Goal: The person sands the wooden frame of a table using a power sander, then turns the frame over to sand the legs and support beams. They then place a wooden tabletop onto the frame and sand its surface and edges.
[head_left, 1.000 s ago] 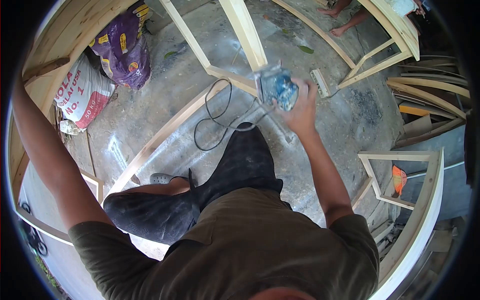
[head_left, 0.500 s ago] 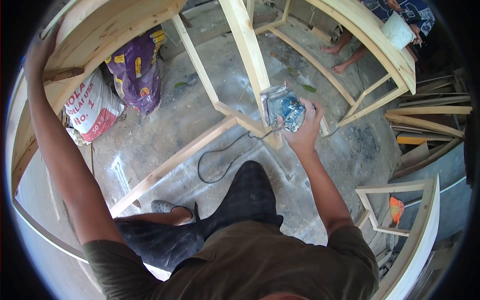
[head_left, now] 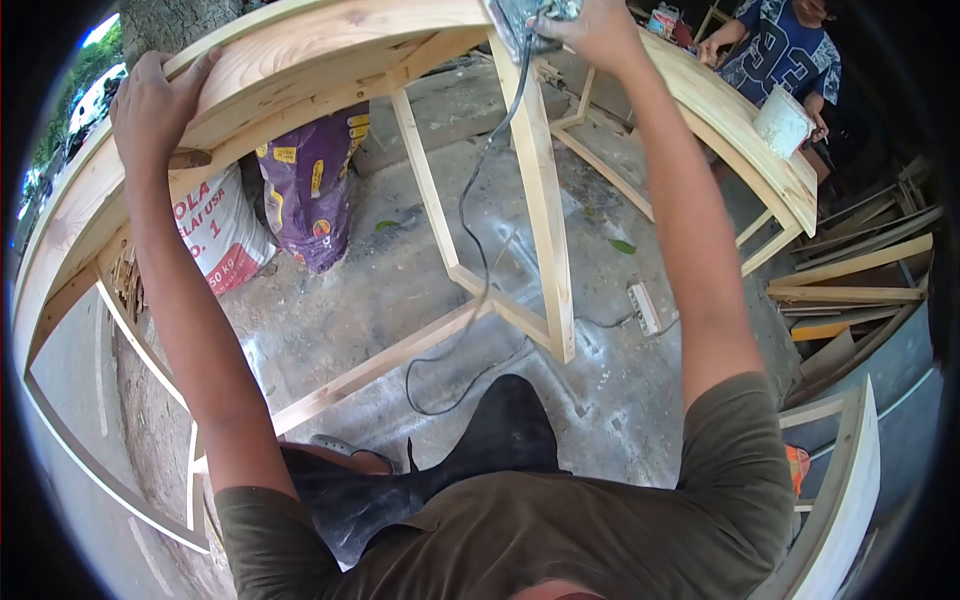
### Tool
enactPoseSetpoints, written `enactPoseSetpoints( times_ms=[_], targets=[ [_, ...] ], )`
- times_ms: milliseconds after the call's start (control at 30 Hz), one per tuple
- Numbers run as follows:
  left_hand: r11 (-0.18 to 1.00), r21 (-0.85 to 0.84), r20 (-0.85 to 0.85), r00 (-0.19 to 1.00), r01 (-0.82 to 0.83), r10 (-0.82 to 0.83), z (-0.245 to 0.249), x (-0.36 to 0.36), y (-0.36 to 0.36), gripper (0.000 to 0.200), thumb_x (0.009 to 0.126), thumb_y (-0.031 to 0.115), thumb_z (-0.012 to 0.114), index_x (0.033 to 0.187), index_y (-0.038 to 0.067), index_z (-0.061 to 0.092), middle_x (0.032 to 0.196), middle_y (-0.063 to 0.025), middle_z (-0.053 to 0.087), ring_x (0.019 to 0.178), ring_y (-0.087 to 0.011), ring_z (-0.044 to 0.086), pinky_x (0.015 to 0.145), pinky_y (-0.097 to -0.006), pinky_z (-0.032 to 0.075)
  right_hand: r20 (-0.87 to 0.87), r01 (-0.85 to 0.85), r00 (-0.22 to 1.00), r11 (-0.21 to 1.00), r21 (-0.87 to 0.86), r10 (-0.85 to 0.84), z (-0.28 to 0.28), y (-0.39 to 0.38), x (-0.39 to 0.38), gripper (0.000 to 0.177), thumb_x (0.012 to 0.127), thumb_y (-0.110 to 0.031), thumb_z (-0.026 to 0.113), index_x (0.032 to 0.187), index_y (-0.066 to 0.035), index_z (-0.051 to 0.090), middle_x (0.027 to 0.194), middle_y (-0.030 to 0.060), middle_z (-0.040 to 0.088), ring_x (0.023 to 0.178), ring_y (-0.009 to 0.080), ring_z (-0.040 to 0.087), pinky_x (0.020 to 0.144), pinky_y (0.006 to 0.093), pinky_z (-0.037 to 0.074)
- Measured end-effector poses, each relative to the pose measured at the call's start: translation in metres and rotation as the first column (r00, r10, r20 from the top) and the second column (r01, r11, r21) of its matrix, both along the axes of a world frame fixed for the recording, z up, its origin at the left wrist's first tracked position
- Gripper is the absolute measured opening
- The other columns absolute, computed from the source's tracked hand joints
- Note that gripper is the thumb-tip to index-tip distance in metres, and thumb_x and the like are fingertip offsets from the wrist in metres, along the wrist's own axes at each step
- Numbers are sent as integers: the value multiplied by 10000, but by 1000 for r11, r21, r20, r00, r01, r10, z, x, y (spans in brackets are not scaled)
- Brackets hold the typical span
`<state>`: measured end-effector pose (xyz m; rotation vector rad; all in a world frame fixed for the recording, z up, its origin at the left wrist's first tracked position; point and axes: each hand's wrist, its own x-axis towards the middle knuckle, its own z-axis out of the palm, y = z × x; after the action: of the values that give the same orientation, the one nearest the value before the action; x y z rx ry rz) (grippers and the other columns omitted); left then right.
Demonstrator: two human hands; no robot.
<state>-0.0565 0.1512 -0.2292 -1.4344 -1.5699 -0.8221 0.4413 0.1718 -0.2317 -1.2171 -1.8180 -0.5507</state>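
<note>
My left hand [head_left: 158, 105] grips the upper edge of a curved, pale wooden frame [head_left: 300, 60], with the thumb apart from the fingers. In my right hand [head_left: 605, 40] is a worn blue electric sander [head_left: 518, 22], held at the top of the frame where an upright leg meets the curved board. The top of the sander is cut off by the view's edge. Its dark power cord [head_left: 470, 195] hangs down past the leg and loops on the floor near my knee.
Two sacks, one purple [head_left: 308, 190] and one white and red [head_left: 225, 230], stand beneath the frame. A white power strip [head_left: 645, 308] lies on the concrete. At the right, another person holds a white bucket [head_left: 783, 122] by a second curved frame [head_left: 725, 110]. Timber offcuts [head_left: 850, 270] are piled nearby.
My right hand has raised the sander from low on the leg to the top of the frame. The view has tilted up, and my left hand still holds the edge, its thumb now showing.
</note>
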Motion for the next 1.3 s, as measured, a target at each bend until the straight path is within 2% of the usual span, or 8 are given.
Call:
enactPoseSetpoints(
  times_ms=[67, 233, 300, 467, 633, 900, 1100, 1300],
  targets=[
    [1000, 3, -18, 1000, 4, -4, -3, -7, 11, 808, 878, 771, 645, 1173, 22, 714, 1198, -191, 745, 1173, -394, 671, 1006, -476, 501, 266, -147, 950, 986, -80, 163, -7, -25, 16, 786, 736, -286, 863, 1384, -57, 481, 1224, 311, 528, 1168, 513, 568, 1024, 550, 499],
    [994, -96, -25, 998, -52, 49, 7, -47, 71, 875, 888, 794, 604, 1329, 43, 689, 1265, -200, 737, 1185, -388, 685, 1015, -474, 514, 58, -183, 973, 898, -399, 224, -101, -86, 42, 791, 730, -250, 761, 1466, -150, 489, 1371, 205, 475, 1336, 377, 465, 1144, 418, 402],
    [994, -9, 39, 994, 107, -107, 8, -31, 65, 1014, 776, 848, 679, 1094, -114, 655, 1065, -313, 682, 1098, -479, 653, 990, -557, 503, -67, -296, 953, 859, -418, 296, -146, -114, 52, 649, 804, -303, 796, 1391, -165, 555, 1266, 176, 524, 1280, 371, 491, 1070, 425, 459],
    [976, 80, 24, 979, 201, -204, 6, -34, 78, 1067, 724, 870, 713, 934, -174, 635, 931, -336, 658, 1000, -533, 645, 993, -587, 482, -322, -110, 946, 890, -442, -43, -239, -187, 23, 375, 864, -292, 759, 1186, -121, 669, 1283, 184, 522, 1313, 377, 466, 1105, 440, 417],
    [979, 88, 8, 983, 183, -184, 3, -35, 85, 1068, 737, 874, 692, 931, -176, 639, 930, -343, 661, 1011, -537, 646, 997, -595, 473, -353, 129, 889, 900, -417, -291, -320, -262, 28, 675, 743, -207, 853, 1332, -35, 570, 1280, 235, 522, 1272, 418, 489, 1112, 463, 414],
    [946, 201, -113, 966, 253, -234, 0, -36, 76, 985, 759, 842, 707, 871, -134, 622, 814, -281, 620, 870, -508, 636, 875, -601, 485, -716, 96, 322, 774, -626, -619, -455, -334, 42, 766, 840, -290, 878, 1432, -20, 474, 1176, 106, 583, 977, 181, 576, 865, 307, 496],
    [923, 297, -350, 927, 246, -135, -9, -13, 19, 854, 822, 747, 737, 882, -95, 609, 827, -247, 611, 815, -470, 633, 780, -571, 496, -751, -81, -331, 810, -581, -571, -431, -347, -13, 721, 914, -276, 814, 1432, 22, 410, 1305, 208, 549, 1115, 268, 622, 715, 390, 592],
    [969, 152, -298, 944, 197, -145, -4, -23, -2, 766, 895, 700, 691, 1023, -54, 645, 945, -230, 663, 913, -424, 662, 839, -534, 510, -735, 41, -562, 874, -484, -380, -419, -329, -101, 848, 965, -280, 765, 1524, -38, 176, 1407, 200, 452, 1149, 302, 601, 689, 468, 655]
  ],
)
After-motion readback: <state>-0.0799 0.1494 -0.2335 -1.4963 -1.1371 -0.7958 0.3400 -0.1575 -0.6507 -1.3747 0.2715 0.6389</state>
